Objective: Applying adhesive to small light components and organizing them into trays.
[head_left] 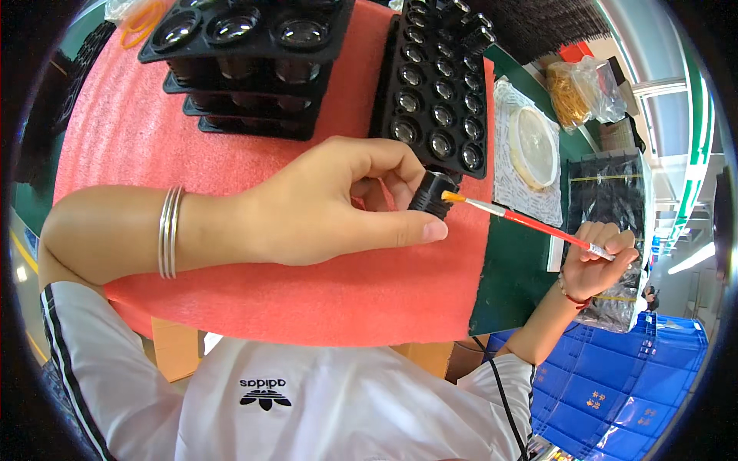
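Two fingers and the thumb of your left hand [330, 203] pinch a small black lens barrel [432, 194], held just above the pink foam mat [115, 131], near its right edge. Your right hand [600, 265] grips a thin red-handled brush [523, 220] w/ fingers closed tight round the rear end; its orange bristle tip touches the barrel's side. Just behind the barrel sits a black tray of lenses [438, 84], and to the left a stack of black trays w/ bigger lenses [246, 61]. Right of the mat, on the green bench: a round clear dish [534, 146] on paper, a bag of rubber bands [580, 92] beyond it.
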`<state>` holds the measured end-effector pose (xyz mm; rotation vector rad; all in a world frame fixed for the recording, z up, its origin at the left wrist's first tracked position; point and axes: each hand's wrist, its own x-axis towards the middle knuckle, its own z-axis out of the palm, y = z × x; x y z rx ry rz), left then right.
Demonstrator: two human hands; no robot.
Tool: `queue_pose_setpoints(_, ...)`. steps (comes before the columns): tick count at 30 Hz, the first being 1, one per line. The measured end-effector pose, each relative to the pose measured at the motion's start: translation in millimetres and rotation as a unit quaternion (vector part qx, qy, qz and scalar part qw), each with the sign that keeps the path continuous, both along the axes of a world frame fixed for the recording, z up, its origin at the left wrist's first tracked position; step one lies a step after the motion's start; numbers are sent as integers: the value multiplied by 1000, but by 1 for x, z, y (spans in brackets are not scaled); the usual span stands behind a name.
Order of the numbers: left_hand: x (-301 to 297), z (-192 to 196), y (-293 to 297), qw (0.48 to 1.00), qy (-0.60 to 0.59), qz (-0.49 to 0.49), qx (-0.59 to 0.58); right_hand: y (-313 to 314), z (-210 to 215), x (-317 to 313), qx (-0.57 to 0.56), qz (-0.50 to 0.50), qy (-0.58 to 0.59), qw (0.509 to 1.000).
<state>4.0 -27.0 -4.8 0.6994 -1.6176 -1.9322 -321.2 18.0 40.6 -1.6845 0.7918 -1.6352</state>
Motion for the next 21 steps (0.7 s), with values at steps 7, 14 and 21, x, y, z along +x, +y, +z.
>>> queue_pose_setpoints(7,2,-2,-2,1000,16,3,-2,-4,-1,0,18,-8,24,1000)
queue_pose_setpoints(14,3,-1,-2,998,46,-20,29,-1,2,-1,22,0,29,999)
queue_pose_setpoints(21,5,1,-1,996,47,-26,66,-7,-1,-7,44,17,0,999)
